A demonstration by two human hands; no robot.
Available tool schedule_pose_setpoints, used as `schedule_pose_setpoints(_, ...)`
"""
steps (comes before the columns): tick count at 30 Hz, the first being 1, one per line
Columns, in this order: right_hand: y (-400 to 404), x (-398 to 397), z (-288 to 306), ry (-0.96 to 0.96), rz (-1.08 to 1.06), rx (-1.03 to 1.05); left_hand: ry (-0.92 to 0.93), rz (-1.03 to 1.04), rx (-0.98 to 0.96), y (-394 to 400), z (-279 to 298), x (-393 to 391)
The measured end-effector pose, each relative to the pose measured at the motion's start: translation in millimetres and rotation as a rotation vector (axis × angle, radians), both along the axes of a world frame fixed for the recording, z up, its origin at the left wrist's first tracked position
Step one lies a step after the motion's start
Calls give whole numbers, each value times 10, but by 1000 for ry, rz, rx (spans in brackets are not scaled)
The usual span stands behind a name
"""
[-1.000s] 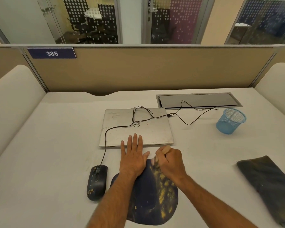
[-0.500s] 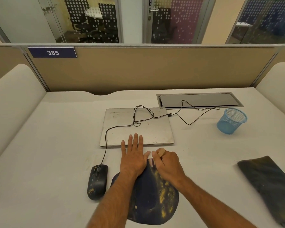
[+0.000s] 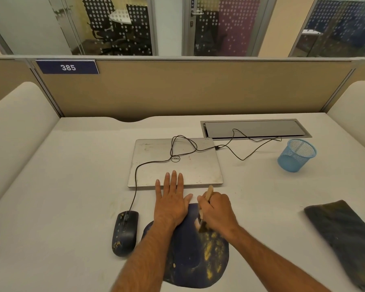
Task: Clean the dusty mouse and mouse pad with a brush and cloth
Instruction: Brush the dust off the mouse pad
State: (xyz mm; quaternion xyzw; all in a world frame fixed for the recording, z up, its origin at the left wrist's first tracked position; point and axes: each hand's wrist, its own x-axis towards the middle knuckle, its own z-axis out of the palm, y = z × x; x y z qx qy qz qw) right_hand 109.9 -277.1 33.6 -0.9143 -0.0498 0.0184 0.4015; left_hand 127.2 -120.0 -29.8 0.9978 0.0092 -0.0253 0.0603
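Observation:
A dark blue round mouse pad (image 3: 194,256) lies at the desk's near edge, streaked with yellow dust on its right half. My left hand (image 3: 172,200) rests flat on the pad's far left edge, fingers straight and reaching onto the laptop's front. My right hand (image 3: 216,211) grips a small brush (image 3: 204,209) with a wooden handle, its dark bristles touching the pad's upper middle. A black wired mouse (image 3: 125,234) with yellow specks sits left of the pad. A dark dusty cloth (image 3: 343,239) lies at the far right.
A closed silver laptop (image 3: 175,161) lies behind the hands, the mouse cable looping over it. A blue mesh cup (image 3: 296,154) stands at the right, with a cable hatch (image 3: 255,128) behind. Partition walls enclose the desk on three sides.
My right hand has swept the brush from the pad's far edge back toward me, onto the pad's upper middle. My left hand has stayed put.

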Motion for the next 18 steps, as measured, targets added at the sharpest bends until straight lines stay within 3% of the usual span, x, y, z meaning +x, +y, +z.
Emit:
schedule_pose_setpoints(4, -10, -3, 31, -136, -69, 82, -1, 1, 2, 1, 2, 1)
schedule_pose_setpoints(8, -11, -15, 1, -62, 30, -1, -5, 0, 2, 3, -2, -7)
schedule_pose_setpoints(15, -49, 7, 45, -166, -58, 95, -13, 2, 9, 0, -8, 5)
schedule_pose_setpoints(18, -55, 5, 28, -90, 1, 36, -14, 2, 13, 0, -14, 2)
